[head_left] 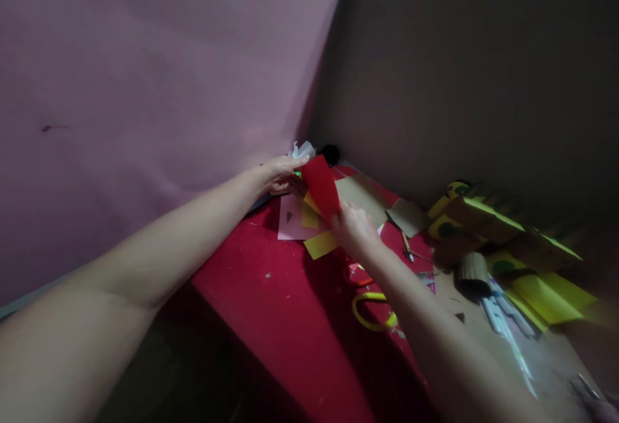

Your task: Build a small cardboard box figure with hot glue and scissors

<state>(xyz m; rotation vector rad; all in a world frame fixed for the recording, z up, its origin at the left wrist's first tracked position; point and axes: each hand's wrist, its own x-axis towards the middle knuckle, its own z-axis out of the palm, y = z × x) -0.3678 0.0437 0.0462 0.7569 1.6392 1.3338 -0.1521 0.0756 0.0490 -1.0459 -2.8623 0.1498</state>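
Observation:
A strip of red paper (pixel 321 186) slants between my two hands above the table. My right hand (pixel 355 226) is closed on its lower end. At the upper left corner of the strip, my left hand (pixel 283 175) has its thumb along the paper's edge, with the fingers curled below and partly hidden. Underneath lie a pale pink sheet (pixel 289 226) and yellow paper pieces (pixel 320 245). Crumpled white paper (pixel 302 149) sits just beyond my left hand.
The red tabletop (pixel 290 320) meets two walls. Yellow-handled scissors (pixel 374 312) lie beneath my right forearm. To the right are a brown cardboard roll (pixel 474 273), white pens (pixel 503 326), folded yellow paper (pixel 551 297) and cardboard pieces (pixel 409 216). Part of another hand (pixel 597 403) shows at the lower right.

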